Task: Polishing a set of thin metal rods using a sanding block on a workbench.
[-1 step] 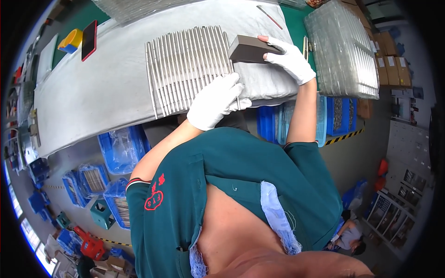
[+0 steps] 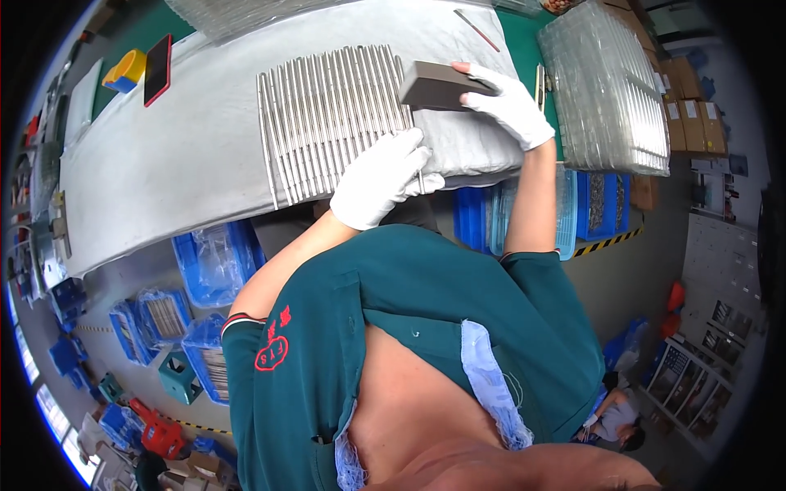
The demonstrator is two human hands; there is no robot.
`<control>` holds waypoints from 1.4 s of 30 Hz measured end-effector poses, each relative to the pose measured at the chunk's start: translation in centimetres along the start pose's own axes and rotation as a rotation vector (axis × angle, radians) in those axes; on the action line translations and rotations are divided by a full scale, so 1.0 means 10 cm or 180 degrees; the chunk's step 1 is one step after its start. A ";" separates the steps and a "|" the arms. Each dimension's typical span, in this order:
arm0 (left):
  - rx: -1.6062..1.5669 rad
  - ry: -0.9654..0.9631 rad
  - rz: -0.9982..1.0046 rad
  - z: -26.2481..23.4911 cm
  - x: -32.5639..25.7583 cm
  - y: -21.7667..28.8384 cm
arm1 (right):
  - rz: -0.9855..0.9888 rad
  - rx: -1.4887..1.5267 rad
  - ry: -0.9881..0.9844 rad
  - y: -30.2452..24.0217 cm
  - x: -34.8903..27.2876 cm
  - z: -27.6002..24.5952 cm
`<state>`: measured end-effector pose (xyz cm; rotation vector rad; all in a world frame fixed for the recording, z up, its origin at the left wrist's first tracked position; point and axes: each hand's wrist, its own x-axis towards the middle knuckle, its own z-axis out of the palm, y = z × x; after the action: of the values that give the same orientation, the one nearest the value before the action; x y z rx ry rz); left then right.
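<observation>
Head view shows the right hand [image 2: 512, 106], white-gloved with bare fingertips, pinching a dark grey-brown block [image 2: 446, 98] by its right part, thumb on the near side and fingers on the far side, the grip open only as wide as the block. The block's left end sits at the rightmost metal rod [image 2: 421, 182] of a row; whether the two touch cannot be told. The left hand [image 2: 372, 182], also in a white glove, has its fingers closed about the near part of that rod, whose tip pokes out beside the glove.

Left of this rod, the other rods [image 2: 323, 114] lie side by side, slightly fanned, pointing away from the person. All rest on a grey-white cloth [image 2: 180, 155] over the table. Beyond the block lies a thin reddish stick [image 2: 478, 31]; to the right stands a stack of clear plastic trays [image 2: 602, 90] in film. Far left are a dark phone [image 2: 158, 72] with a red edge and a yellow and blue ring-shaped item [image 2: 119, 75]. Below the table edge stand a blue crate [image 2: 187, 260] with clear plastic in it and, farther right, blue bins [image 2: 472, 217].
</observation>
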<state>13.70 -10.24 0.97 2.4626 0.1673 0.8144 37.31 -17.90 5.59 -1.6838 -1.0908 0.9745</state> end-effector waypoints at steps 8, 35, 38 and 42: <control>-0.0011 -0.0141 -0.0110 -0.04 0.01 0.02 | -0.0139 -0.0375 0.0124 0.05 -0.10 -0.17; 0.0619 -0.0597 0.0208 -0.04 0.08 0.02 | -0.1121 0.0492 0.2777 0.34 0.19 0.31; 0.0719 -0.0476 0.0269 -0.01 0.07 0.03 | -0.1118 0.0510 0.2833 0.38 0.19 0.30; 0.0430 -0.0689 -0.0229 -0.05 0.11 0.08 | -0.1162 0.0515 0.2833 0.40 0.19 0.30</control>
<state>14.27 -10.41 2.27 2.6340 0.2367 0.5163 36.16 -16.27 0.63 -1.4611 -0.6424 0.0304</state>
